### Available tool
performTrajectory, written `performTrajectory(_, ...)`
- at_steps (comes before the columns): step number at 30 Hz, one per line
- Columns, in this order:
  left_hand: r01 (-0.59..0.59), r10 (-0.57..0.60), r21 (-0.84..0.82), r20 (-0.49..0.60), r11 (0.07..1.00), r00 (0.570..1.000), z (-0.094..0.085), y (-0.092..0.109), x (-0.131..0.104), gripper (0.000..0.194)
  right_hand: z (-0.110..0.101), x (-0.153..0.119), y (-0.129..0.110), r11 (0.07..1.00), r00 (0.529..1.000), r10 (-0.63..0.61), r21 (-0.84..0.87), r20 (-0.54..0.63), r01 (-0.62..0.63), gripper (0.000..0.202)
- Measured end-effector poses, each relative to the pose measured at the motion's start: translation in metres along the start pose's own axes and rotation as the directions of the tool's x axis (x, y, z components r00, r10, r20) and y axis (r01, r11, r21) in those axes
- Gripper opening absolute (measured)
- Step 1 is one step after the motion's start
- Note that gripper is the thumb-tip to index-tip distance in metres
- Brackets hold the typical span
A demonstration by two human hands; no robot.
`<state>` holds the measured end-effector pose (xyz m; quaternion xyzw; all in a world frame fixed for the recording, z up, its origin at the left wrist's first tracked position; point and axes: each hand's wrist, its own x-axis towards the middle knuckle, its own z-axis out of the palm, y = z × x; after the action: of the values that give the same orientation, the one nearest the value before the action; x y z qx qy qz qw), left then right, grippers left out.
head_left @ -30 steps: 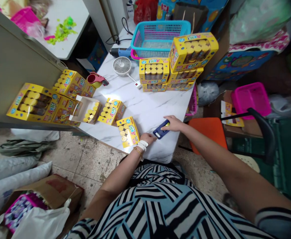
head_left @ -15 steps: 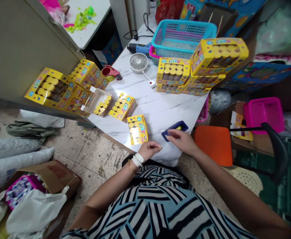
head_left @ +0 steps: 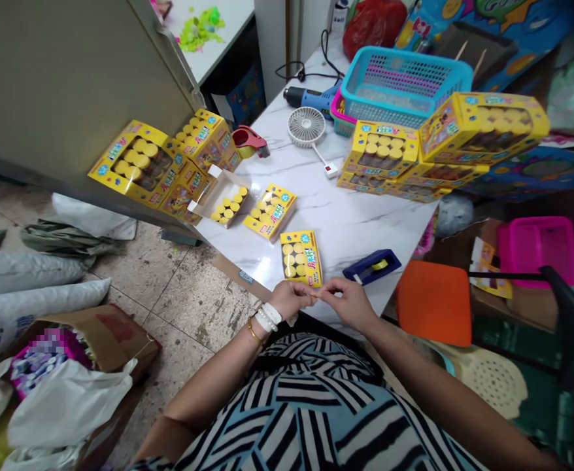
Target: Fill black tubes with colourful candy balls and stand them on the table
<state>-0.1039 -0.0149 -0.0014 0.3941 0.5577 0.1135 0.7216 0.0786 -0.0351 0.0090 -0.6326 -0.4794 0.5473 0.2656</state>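
My left hand [head_left: 291,299] and my right hand [head_left: 348,301] meet at the table's near edge, fingertips pinched together. Whatever lies between the fingertips is too small to make out. Just beyond them lies a yellow box [head_left: 311,258] with round yellow lids in its window. To the right of that box is a dark blue tape dispenser [head_left: 365,267] with a yellow roll, close to my right hand but not touched. Farther left are another yellow box [head_left: 273,212] and an open box [head_left: 218,196] with its white flaps up.
Stacked yellow boxes [head_left: 137,163] stand at the table's left edge, beside a red tape holder [head_left: 257,142]. A small fan [head_left: 306,126], a heat gun [head_left: 311,98], a turquoise basket [head_left: 389,104] and more boxes [head_left: 382,149] are behind. An orange chair [head_left: 434,304] is at right.
My right hand has moved from the tape dispenser to my left hand, and their fingertips now meet. The view has shifted, so the table things appear farther right.
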Motion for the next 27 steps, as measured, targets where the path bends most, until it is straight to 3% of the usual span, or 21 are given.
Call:
performTrajectory(4, 0.007, 0.000, 0.106, -0.068, 0.994, 0.998, -0.021, 0.015, 0.002, 0.042, 0.015, 0.005, -0.008, 0.999, 0.990, -0.039, -0.011, -0.133, 0.037, 0.010)
performTrajectory(8, -0.034, 0.051, 0.183, -0.086, 0.982, 0.995, -0.034, 0.038, 0.017, 0.013, 0.017, 0.022, -0.006, 0.979, 0.978, 0.091, 0.197, -0.189, -0.054, 0.017)
performTrajectory(12, -0.028, 0.040, 0.187, -0.064, 0.982, 0.997, -0.037, 0.053, 0.045, 0.007, 0.013, 0.045, 0.001, 0.937, 0.970, 0.178, 0.330, -0.168, -0.115, 0.023)
performTrajectory(19, 0.072, -0.071, 0.088, -0.018, 0.993, 0.997, -0.031, 0.050, 0.088, 0.004, 0.016, 0.083, 0.022, 0.813, 0.915, 0.365, 0.538, -0.171, -0.224, 0.030)
performTrajectory(24, 0.128, -0.131, 0.120, 0.018, 0.984, 0.991, -0.036, 0.051, 0.096, 0.010, 0.020, 0.093, 0.027, 0.729, 0.880, 0.456, 0.622, -0.132, -0.285, 0.025)
performTrajectory(27, 0.101, -0.097, 0.184, -0.032, 0.978, 0.995, -0.033, 0.049, 0.096, 0.015, 0.022, 0.095, 0.032, 0.704, 0.863, 0.490, 0.639, -0.120, -0.310, 0.022)
